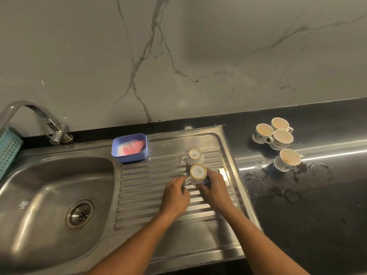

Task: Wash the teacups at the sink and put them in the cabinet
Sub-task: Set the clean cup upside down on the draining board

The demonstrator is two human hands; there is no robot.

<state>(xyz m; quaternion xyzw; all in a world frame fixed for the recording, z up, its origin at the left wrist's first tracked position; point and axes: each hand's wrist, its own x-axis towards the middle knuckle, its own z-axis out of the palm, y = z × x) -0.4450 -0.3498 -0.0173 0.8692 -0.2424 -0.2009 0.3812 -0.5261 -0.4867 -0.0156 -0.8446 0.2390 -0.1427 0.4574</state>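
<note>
Gripping inverted teacup over drainboard: left hand at handle, right hand round body | second inverted teacup just behind | four upright teacups on tabletop, right.

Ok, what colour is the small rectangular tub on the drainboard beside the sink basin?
The rectangular plastic tub is periwinkle blue, with a pink item inside; head view.

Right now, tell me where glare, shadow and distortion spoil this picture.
Head view: dim, warm light; a bright glare strip runs across the black countertop on the right. Head view: a broad soft shadow dulls the marble wall. Head view: wide-angle bending curves the counter's back edge and softens the faucet at the left edge; the held teacup is sharp, its base print legible.
</note>
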